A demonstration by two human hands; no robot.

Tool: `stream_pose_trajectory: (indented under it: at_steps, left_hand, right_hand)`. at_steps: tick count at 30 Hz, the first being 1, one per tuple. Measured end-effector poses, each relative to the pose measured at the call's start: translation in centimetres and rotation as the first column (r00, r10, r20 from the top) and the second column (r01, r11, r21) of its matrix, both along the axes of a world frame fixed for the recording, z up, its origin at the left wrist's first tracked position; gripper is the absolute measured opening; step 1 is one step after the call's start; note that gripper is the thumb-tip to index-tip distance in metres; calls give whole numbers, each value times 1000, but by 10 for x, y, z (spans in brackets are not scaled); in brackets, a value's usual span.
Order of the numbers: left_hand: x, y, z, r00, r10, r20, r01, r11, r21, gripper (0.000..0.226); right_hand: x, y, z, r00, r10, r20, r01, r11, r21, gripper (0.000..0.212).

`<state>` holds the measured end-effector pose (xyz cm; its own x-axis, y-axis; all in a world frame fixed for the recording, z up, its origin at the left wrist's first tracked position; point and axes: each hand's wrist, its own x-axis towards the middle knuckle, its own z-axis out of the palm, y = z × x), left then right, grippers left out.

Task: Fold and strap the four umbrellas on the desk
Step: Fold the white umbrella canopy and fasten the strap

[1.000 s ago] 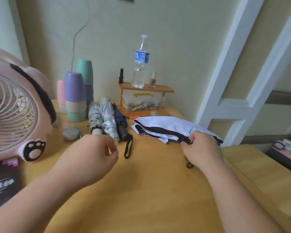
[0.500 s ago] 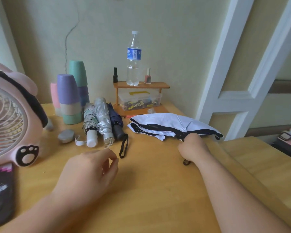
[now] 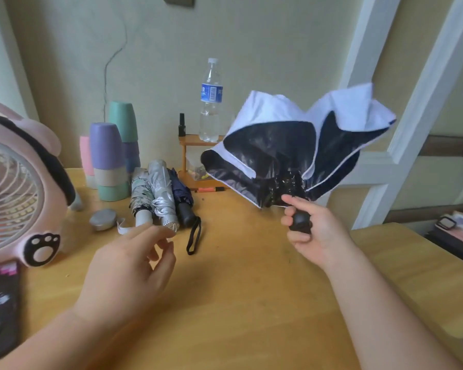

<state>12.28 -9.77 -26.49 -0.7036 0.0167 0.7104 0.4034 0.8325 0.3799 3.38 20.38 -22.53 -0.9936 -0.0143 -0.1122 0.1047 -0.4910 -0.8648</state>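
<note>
Gripping the black handle (image 3: 300,222), right hand (image 3: 309,231) is holding the white umbrella (image 3: 292,145) canopy-up above the desk (image 3: 251,289); left hand (image 3: 129,265) is hovering empty, fingers loosely curled. Best gathering panels evenly before strapping.

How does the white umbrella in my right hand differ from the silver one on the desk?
The white umbrella is held aloft in the right hand; the silver umbrella lies on the desk. The white umbrella's canopy flares loose, black inside; the silver umbrella's is rolled tight. Both are compact.
</note>
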Motion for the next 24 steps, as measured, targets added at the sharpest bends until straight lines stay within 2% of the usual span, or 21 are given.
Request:
stream_pose_trajectory:
  at_steps: [4, 7, 10, 12, 14, 16, 17, 19, 20, 21, 22, 24]
  left_hand:
    - [1, -1, 0, 1000, -11, 3, 11, 999, 48, 24]
    - [-3, -3, 3, 1000, 5, -31, 0, 989, 149, 16]
    - [-9, -12, 14, 999, 46, -4, -42, 937, 347, 36]
    - [-11, -22, 25, 996, 8, 89, -49, 884, 465, 52]
    - [-12, -34, 37, 984, -87, 157, -3, 867, 498, 72]
    - [-10, -42, 48, 938, -299, 174, 153, 810, 566, 89]
    - [-9, -45, 53, 883, -439, 168, 252, 744, 619, 90]
    - [-5, -46, 61, 716, -679, 160, 427, 609, 669, 78]
    - [-2, -43, 66, 644, -747, 166, 481, 564, 671, 71]
    - [1, -39, 68, 608, -775, 172, 503, 544, 672, 69]
    - [4, -36, 71, 614, -768, 182, 496, 555, 668, 69]
    - [4, -32, 72, 726, -659, 198, 381, 625, 681, 60]
  right_hand:
    - [8, -10, 3, 981, 196, -7, -193, 960, -203, 19]
    - [14, -13, 3, 964, 267, 4, -264, 955, -134, 17]
    - [21, -13, 6, 929, 368, 31, -367, 929, -37, 20]
    - [20, -9, 5, 853, 520, 35, -516, 852, -92, 32]
    - [15, -3, 4, 720, 694, 3, -685, 712, -154, 33]
    - [11, -1, 3, 596, 800, -66, -798, 582, -156, 33]
    - [9, 0, 4, 547, 832, -94, -834, 532, -145, 37]
    - [10, -2, 6, 465, 875, -130, -884, 454, -110, 39]
    - [14, -4, 8, 454, 882, -125, -891, 448, -75, 39]
    - [18, -6, 11, 476, 875, -92, -879, 475, -33, 36]
    - [22, -8, 14, 557, 829, -48, -829, 559, 31, 31]
    - [31, -13, 18, 775, 632, -14, -611, 754, 241, 19]
